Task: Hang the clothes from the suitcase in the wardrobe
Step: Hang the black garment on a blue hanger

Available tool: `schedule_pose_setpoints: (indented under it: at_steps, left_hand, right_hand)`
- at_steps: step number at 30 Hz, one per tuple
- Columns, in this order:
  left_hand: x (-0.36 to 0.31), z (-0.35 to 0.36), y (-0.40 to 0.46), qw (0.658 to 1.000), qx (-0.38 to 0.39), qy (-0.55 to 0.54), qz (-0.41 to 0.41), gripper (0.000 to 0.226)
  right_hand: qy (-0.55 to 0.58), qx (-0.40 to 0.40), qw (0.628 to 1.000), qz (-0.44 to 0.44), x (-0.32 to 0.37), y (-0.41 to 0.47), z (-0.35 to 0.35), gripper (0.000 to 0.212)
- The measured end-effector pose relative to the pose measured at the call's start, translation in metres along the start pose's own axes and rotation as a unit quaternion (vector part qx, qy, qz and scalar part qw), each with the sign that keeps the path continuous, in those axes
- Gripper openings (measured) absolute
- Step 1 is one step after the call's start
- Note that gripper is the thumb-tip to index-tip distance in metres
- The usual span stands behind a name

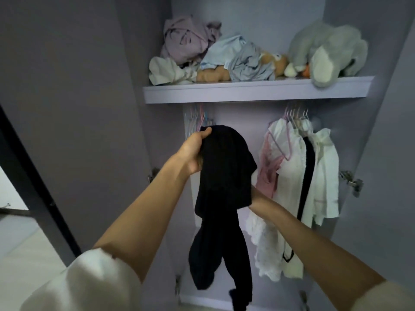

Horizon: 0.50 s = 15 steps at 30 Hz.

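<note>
Fabric is what we are dealing with: the black garment point(224, 176) is drooping limp and light in front of the open wardrobe point(247, 89), so we are judging it soft, floppy and unbreakable. Our left hand point(194, 151) is pinching its top edge at ten o'clock, while our right hand's grip is hidden behind the cloth at four o'clock, so we cannot tell its state. We are judging the shoulders the best hold for feeding in one of the empty hangers point(197, 118) at eleven o'clock.

— Where's the left hand point(195, 151)?
— Raised on an outstretched bare forearm, thumb over the top of a black knit garment point(224, 176), gripping it.
— And the right hand?
— Forearm reaches forward; the hand itself is hidden behind that garment.
</note>
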<state>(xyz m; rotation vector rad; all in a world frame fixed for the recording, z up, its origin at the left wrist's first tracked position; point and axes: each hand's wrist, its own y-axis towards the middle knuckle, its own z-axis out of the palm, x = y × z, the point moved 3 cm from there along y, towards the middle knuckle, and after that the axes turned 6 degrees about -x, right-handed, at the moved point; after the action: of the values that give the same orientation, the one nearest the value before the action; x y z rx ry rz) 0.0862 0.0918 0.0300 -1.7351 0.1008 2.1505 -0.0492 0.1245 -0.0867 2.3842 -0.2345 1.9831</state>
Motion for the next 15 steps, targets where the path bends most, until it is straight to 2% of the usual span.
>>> schedule_pose_setpoints:
  at_steps: [3, 4, 7, 9, 10, 12, 15]
  left_hand:
    - [0.0, -0.004, 0.011, 0.99, -0.002, -0.139, 0.011, 0.035]
    - [0.006, -0.011, 0.017, 0.988, -0.017, -0.155, 0.007, 0.034]
    - [0.046, -0.036, 0.034, 0.994, -0.094, -0.045, -0.032, 0.038]
    - [0.081, -0.049, 0.034, 0.991, -0.109, 0.045, -0.061, 0.046]
    - [0.098, -0.053, 0.032, 0.989, -0.099, 0.085, -0.071, 0.053]
    - [0.124, -0.051, 0.025, 0.987, -0.031, 0.132, -0.083, 0.07]
    - [0.142, -0.034, 0.015, 0.983, 0.105, 0.118, -0.094, 0.076]
  right_hand:
    - [0.059, 0.023, 0.998, -0.001, 0.005, -0.004, 0.0, 0.016]
    - [0.079, 0.016, 0.997, 0.002, 0.006, -0.004, -0.002, 0.012]
    - [0.157, -0.037, 0.987, 0.02, 0.012, 0.001, -0.011, 0.021]
    - [0.216, -0.065, 0.974, 0.021, 0.018, 0.005, -0.016, 0.02]
    - [0.248, -0.074, 0.966, 0.021, 0.021, 0.006, -0.018, 0.018]
    - [0.308, -0.077, 0.948, 0.009, 0.027, 0.009, -0.021, 0.018]
    - [0.37, -0.051, 0.928, 0.001, 0.034, 0.006, -0.019, 0.022]
